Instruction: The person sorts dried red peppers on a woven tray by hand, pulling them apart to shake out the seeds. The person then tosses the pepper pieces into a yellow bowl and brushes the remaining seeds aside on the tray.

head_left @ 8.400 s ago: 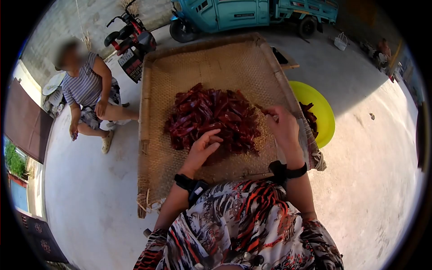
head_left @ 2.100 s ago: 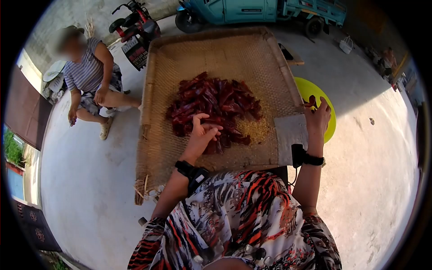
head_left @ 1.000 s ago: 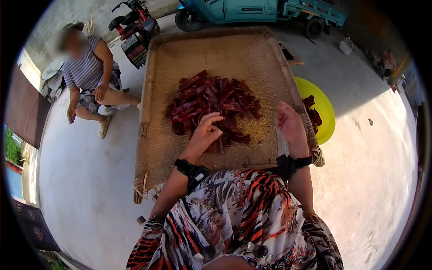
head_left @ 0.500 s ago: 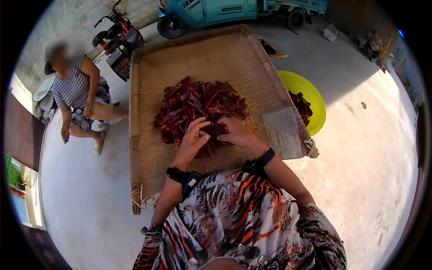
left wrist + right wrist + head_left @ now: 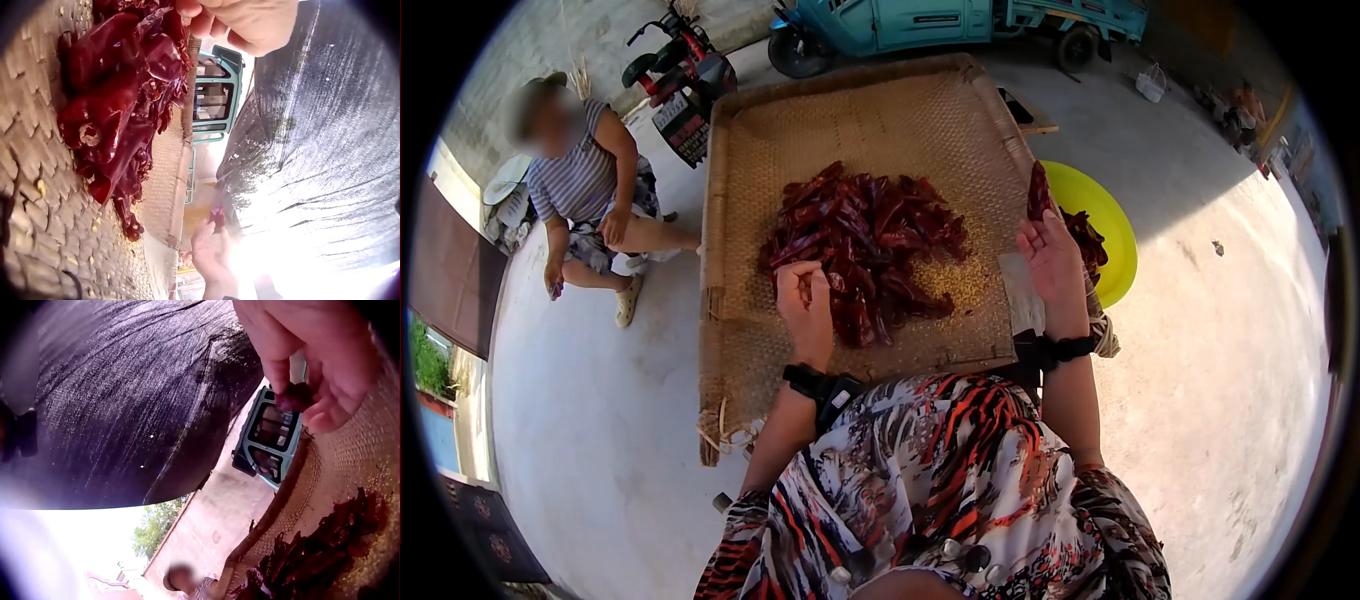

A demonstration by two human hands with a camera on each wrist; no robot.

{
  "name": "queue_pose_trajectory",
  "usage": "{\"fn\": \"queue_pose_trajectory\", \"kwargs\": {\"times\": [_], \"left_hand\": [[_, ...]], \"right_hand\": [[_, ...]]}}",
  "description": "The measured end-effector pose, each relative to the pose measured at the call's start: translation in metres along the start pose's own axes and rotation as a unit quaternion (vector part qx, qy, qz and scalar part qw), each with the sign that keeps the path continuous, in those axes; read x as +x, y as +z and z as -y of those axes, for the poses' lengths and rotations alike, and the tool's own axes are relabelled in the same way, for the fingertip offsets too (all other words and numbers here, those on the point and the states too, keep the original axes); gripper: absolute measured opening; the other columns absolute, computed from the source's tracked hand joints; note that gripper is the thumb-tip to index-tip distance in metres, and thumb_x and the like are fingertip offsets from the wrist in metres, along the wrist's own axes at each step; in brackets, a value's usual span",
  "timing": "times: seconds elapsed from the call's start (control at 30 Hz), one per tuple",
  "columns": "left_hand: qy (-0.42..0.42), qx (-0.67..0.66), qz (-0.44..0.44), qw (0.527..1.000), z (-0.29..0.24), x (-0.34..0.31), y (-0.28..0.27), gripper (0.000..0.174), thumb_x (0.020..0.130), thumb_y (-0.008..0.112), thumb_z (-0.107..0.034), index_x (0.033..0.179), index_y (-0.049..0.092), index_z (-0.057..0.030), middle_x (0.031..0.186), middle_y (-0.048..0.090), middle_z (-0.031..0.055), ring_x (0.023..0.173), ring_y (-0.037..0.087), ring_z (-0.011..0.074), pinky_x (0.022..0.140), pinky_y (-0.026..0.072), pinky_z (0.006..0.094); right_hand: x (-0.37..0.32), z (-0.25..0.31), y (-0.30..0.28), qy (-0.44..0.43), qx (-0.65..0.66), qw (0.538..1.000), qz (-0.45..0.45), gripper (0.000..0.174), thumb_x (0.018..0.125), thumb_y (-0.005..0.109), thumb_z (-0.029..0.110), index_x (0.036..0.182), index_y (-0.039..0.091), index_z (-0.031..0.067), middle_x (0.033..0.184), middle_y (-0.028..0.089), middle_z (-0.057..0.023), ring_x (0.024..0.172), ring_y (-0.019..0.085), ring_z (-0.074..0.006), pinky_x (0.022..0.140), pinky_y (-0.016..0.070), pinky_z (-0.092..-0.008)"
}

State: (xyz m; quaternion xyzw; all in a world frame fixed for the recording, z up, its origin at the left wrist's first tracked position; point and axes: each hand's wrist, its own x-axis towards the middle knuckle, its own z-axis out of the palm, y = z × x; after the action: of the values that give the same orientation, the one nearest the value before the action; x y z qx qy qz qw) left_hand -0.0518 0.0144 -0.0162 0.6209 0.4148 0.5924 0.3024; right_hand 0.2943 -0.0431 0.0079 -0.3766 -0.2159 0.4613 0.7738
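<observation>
A heap of dried red chili peppers [image 5: 855,240] lies on a woven tray [image 5: 850,115], with pale yellow seeds [image 5: 955,285] scattered at its right. My right hand [image 5: 1055,265] is raised over the tray's right edge and pinches one dried chili pepper [image 5: 1039,190], which points away from me. That pepper also shows between the fingers in the right wrist view [image 5: 295,397]. At the heap's left front is my left hand [image 5: 805,315], its fingers curled. In the left wrist view its fingertips are right at the peppers; I cannot tell whether they pinch one.
A yellow basin [image 5: 1122,240] with several chili peppers in it stands right of the tray. A grey board [image 5: 1022,295] lies at the tray's right front. At the left sits a person [image 5: 585,190]. A red scooter [image 5: 685,85] and teal three-wheeler [image 5: 930,25] stand behind.
My right hand has moved from the heap's front to the tray's right edge, carrying a chili pepper. My left hand has shifted slightly, its fingers more curled. Earlier the right hand reached the basin.
</observation>
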Motion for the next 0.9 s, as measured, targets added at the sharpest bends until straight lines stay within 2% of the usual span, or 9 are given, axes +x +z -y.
{"fn": "queue_pose_trajectory", "kwargs": {"times": [0.03,0.13,0.2,0.33,0.47,0.63,0.73,0.83,0.9], "left_hand": [[-0.012,0.060,0.012,0.998,-0.003,0.000,0.001,0.022,0.092,0.062,-0.017,0.108,0.058,-0.0025,0.105,0.054,0.0081,0.082,0.058,0.0145,0.069,0.0482,0.0286],[-0.022,0.229,0.037,0.972,-0.010,0.001,0.007,0.025,0.088,0.066,-0.015,0.109,0.059,-0.0040,0.107,0.049,0.0097,0.089,0.057,0.0219,0.072,0.0491,0.0337],[0.004,0.324,0.038,0.945,-0.004,0.001,0.011,0.024,0.087,0.068,-0.016,0.107,0.060,-0.0047,0.111,0.047,0.0115,0.092,0.055,0.0272,0.073,0.0497,0.0378],[0.008,0.328,0.100,0.939,0.000,0.003,0.006,0.033,0.083,0.070,-0.016,0.113,0.061,-0.0076,0.107,0.056,0.0091,0.101,0.052,0.0303,0.083,0.0469,0.0412],[0.159,0.230,0.141,0.950,-0.015,0.005,0.006,0.022,0.083,0.069,-0.011,0.105,0.067,-0.0085,0.102,0.062,0.0074,0.099,0.053,0.0291,0.085,0.0461,0.0400],[0.220,0.162,0.241,0.931,-0.018,0.005,0.011,0.021,0.083,0.069,-0.007,0.104,0.071,-0.0084,0.102,0.066,0.0081,0.097,0.057,0.0269,0.082,0.0471,0.0362],[0.136,0.130,0.251,0.950,-0.021,0.002,0.010,0.023,0.084,0.068,-0.007,0.106,0.070,-0.0085,0.100,0.066,0.0077,0.092,0.057,0.0270,0.080,0.0474,0.0361],[0.094,0.142,0.162,0.972,-0.016,0.001,0.011,0.027,0.083,0.066,-0.003,0.109,0.069,-0.0093,0.104,0.064,0.0071,0.094,0.055,0.0272,0.081,0.0466,0.0370],[0.153,0.243,0.131,0.949,-0.007,0.004,0.009,0.028,0.084,0.064,-0.002,0.110,0.068,-0.0100,0.112,0.061,0.0082,0.102,0.053,0.0281,0.084,0.0465,0.0383]], "right_hand": [[0.004,0.000,-0.005,-0.018,0.079,0.997,-0.021,0.030,0.093,0.062,0.021,0.117,0.060,0.0031,0.101,0.066,-0.0051,0.085,0.064,-0.0131,0.072,0.0528,-0.0275],[-0.009,-0.003,-0.001,0.075,-0.012,0.996,-0.038,0.024,0.095,0.060,0.019,0.113,0.061,0.0044,0.099,0.066,-0.0034,0.083,0.064,-0.0130,0.071,0.0522,-0.0263],[-0.015,-0.021,0.004,0.117,-0.053,0.991,0.043,0.023,0.095,0.059,0.020,0.115,0.061,0.0081,0.099,0.067,-0.0021,0.084,0.064,-0.0122,0.071,0.0510,-0.0252],[-0.029,-0.041,0.037,0.157,-0.210,0.954,0.142,0.024,0.095,0.060,0.020,0.117,0.060,0.0090,0.097,0.066,-0.0020,0.082,0.063,-0.0107,0.070,0.0505,-0.0247],[-0.038,-0.050,0.058,0.136,-0.326,0.890,0.288,0.027,0.094,0.061,0.020,0.118,0.058,0.0069,0.091,0.063,-0.0023,0.079,0.060,-0.0083,0.069,0.0500,-0.0241],[-0.055,-0.050,0.085,0.072,-0.413,0.829,0.371,0.028,0.094,0.061,0.019,0.118,0.057,0.0049,0.089,0.063,-0.0031,0.073,0.058,-0.0080,0.067,0.0495,-0.0244],[-0.052,-0.058,0.082,0.027,-0.435,0.818,0.374,0.027,0.094,0.061,0.019,0.116,0.058,0.0026,0.087,0.063,-0.0036,0.071,0.058,-0.0089,0.065,0.0495,-0.0244],[-0.051,-0.047,0.079,0.037,-0.433,0.854,0.286,0.026,0.095,0.059,0.021,0.112,0.060,0.0016,0.086,0.064,-0.0033,0.071,0.059,-0.0091,0.065,0.0494,-0.0241],[-0.043,-0.041,0.066,0.020,-0.353,0.919,0.174,0.026,0.095,0.059,0.020,0.112,0.061,0.0014,0.087,0.066,-0.0034,0.070,0.060,-0.0100,0.064,0.0494,-0.0247]]}}
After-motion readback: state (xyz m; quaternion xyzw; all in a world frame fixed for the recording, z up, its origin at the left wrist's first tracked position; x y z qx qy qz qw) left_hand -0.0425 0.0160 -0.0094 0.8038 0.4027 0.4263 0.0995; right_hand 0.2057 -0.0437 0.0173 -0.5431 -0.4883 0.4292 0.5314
